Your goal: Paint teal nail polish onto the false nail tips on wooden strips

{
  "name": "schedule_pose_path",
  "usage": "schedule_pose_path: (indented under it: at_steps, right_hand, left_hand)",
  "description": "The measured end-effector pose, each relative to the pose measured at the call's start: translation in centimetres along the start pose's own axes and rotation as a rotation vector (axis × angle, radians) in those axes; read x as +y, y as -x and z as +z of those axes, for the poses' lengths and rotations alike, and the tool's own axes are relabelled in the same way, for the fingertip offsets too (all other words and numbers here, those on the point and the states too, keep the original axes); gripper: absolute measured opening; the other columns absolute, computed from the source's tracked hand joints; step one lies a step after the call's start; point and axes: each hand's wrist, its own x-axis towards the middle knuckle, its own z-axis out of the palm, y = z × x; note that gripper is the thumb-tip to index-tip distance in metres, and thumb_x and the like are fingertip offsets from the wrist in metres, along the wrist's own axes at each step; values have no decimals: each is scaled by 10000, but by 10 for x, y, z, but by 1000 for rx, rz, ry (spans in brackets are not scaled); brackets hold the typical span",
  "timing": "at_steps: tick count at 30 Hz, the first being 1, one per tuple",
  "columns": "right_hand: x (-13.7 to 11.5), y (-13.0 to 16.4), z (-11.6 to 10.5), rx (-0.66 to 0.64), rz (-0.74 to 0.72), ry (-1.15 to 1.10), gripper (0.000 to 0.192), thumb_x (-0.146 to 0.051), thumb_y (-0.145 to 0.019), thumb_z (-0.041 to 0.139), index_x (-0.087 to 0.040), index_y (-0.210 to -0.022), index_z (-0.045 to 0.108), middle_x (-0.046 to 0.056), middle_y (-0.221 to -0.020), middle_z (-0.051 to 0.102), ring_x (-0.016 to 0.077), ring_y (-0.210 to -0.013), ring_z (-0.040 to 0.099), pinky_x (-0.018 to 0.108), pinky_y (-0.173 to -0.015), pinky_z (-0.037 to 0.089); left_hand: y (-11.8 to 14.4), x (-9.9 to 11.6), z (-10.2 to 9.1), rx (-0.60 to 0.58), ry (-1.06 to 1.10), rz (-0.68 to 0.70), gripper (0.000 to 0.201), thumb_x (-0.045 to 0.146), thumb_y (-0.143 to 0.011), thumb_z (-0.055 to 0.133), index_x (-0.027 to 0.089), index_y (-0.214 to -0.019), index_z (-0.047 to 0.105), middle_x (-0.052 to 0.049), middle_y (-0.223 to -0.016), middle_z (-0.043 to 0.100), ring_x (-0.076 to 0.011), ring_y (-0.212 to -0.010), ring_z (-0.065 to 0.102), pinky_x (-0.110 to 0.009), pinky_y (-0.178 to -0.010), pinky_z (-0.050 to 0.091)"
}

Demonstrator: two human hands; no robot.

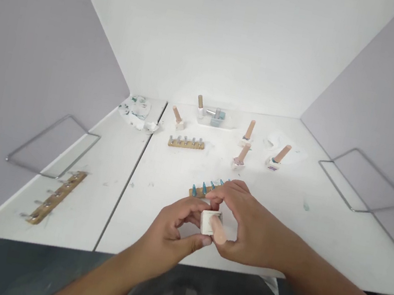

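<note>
Close to the table's front edge, my left hand (174, 232) grips a white nail polish bottle (207, 223) between its thumb and fingers. The bottle's long peach cap (218, 230) tilts toward me. My right hand (245, 222) curves around the other side, its fingertips at the far edge of the bottle and its thumb beside the cap. Just beyond the hands lies a wooden stand (197, 191) of blue-green pointed nail tips (204, 188), partly hidden by my right hand.
Several peach-capped bottles (242, 154) stand farther back. A clear tray (226, 122) holds more bottles. One wooden stand (186, 144) lies mid-table, another (58, 198) at left. Stained paper (137, 109) is back left. Wire racks (94, 135) project from both side walls.
</note>
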Motion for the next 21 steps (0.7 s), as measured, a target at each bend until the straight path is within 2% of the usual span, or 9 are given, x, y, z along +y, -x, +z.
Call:
schedule_pose_path:
  at_steps: [2,5,8,14,18,21]
  right_hand:
    - [4,-1,2,7,-6,0,602,-62,-668,628,-198,-1222,436,29,-955,580,204,-925,548,409,-882,441]
    - [11,-1,6,58,-46,-15,701,-42,-657,643,-207,-1291,393,24,-986,597,200,-932,551,436,-936,423]
    - [15,0,10,109,-102,-9,710,-20,-682,643,-197,-1316,375,33,-1018,622,195,-936,549,431,-937,416]
    - [15,2,9,210,-228,68,679,-20,-729,637,-153,-1337,366,67,-1026,622,201,-911,535,433,-896,407]
    - [15,4,8,217,-255,44,804,-57,-763,662,-156,-1458,271,67,-1057,622,209,-938,534,446,-920,387]
    - [15,5,6,162,-238,72,844,-128,-811,683,-174,-1504,202,81,-1096,620,225,-980,539,459,-940,366]
  left_hand:
    - [-1,-2,0,29,-16,19,391,200,-846,742,282,-1215,643,-53,-1236,674,-176,-1053,639,-297,-924,534]
    - [-2,-1,-1,65,-45,52,448,183,-857,732,324,-1266,618,-43,-1271,672,-179,-1102,645,-279,-929,542]
    - [-5,1,-1,74,-88,149,441,174,-875,709,341,-1274,620,-34,-1254,688,-174,-1120,647,-259,-917,552]
    - [-9,-1,-5,39,-157,351,419,155,-894,677,269,-1293,618,-77,-1229,695,-186,-1127,647,-293,-963,553]
    - [-5,-3,-7,36,-176,415,451,130,-887,674,231,-1320,598,-120,-1239,680,-226,-1141,650,-361,-987,557]
    - [-1,-2,-9,33,-206,396,485,111,-876,676,247,-1333,586,-122,-1241,678,-240,-1144,651,-386,-978,559]
